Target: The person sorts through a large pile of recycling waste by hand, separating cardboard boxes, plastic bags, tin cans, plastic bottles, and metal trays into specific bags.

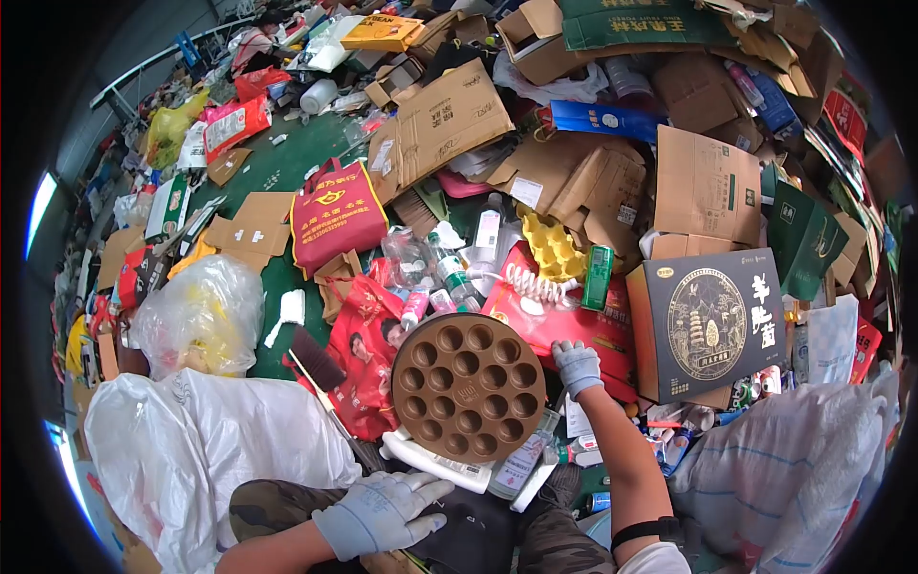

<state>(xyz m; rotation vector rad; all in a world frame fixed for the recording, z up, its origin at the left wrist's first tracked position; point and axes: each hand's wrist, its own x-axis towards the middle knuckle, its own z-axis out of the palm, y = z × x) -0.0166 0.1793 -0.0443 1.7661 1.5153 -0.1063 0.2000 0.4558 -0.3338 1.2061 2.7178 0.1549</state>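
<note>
My left hand (pixel 382 514), in a pale work glove, is held low over my lap with its fingers stretched apart. Just above it, a white plastic piece (pixel 435 461) lies below a round brown tray (pixel 469 386) with rows of round hollows. My right hand (pixel 577 367), gloved too, reaches to the right of the tray, fingers apart at the lower edge of a red printed package (pixel 547 320). Near that hand stand a large dark gift box (pixel 710 323) with a gold round design and a green can (pixel 598 277). A clear bottle (pixel 517 466) lies below the tray.
White woven sacks flank me, one at the left (pixel 210 430) and one at the right (pixel 779 474). A heap of cardboard (pixel 445 124), bottles and bags rises ahead. A yellow egg tray (pixel 552 251), a red carry bag (pixel 337 218) and a brush (pixel 317 360) lie among it.
</note>
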